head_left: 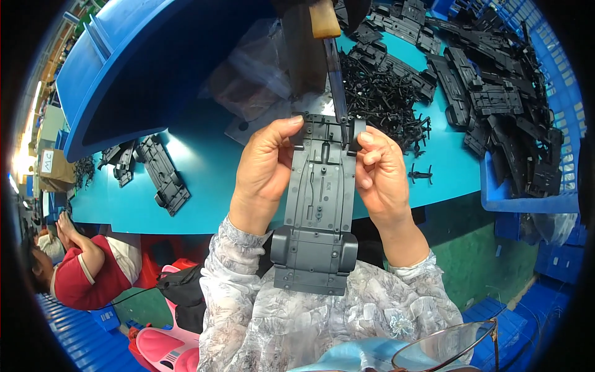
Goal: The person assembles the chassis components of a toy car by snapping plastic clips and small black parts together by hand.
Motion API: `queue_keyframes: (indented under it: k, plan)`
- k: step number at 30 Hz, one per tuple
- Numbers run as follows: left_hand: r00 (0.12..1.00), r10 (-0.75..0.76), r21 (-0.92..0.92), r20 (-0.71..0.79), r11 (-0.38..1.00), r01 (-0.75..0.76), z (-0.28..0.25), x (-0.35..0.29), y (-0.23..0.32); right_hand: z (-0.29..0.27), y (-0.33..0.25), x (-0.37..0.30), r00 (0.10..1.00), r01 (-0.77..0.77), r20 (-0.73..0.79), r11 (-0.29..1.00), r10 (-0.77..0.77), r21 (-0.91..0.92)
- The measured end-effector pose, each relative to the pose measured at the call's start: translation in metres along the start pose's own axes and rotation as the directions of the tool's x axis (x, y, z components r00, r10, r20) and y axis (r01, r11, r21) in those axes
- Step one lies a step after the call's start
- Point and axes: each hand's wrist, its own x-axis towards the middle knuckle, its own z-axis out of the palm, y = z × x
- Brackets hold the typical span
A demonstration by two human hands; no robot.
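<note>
Black plastic chassis (319,192) central in head view, at counter (214,195) edge; left hand (266,158) and right hand (384,170) pinching its far-end sides. Step, apparently: lining up under driver-like tool (325,22); contact unclear. Next move calls for steady, square hold.

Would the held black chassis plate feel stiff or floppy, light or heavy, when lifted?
The black chassis plate is probably stiff: it looks unbent between the left hand and right hand. Its moulded-plastic look suggests it is light.

Both arms (403,240) are out front, pretty level. Left hand (266,167) is gripping, thumb (282,128) slanting up and inward. Right hand (385,180) faces it, gripping too, fingers (372,156) curled.
</note>
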Motion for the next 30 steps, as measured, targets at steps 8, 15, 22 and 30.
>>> queue_keyframes:
  k: [8,15,22,30]
  plan:
    - [0.999,0.022,0.032,-0.045,0.999,-0.021,0.010,-0.003,0.001,0.003,-0.002,0.000,1.000,0.007,0.013,1.000,-0.007,-0.003]
    - [0.999,0.012,0.009,-0.051,1.000,-0.011,0.008,-0.001,0.001,0.005,-0.002,-0.001,0.999,0.008,0.041,1.000,-0.009,0.013]
    - [0.998,0.028,0.021,-0.049,0.999,-0.027,0.007,0.001,0.001,0.004,0.000,0.000,1.000,0.016,0.016,1.000,-0.016,-0.011]
    - [0.997,0.063,0.005,-0.044,0.998,-0.063,-0.010,0.007,-0.001,0.003,0.001,0.001,1.000,-0.001,0.024,1.000,0.001,0.026]
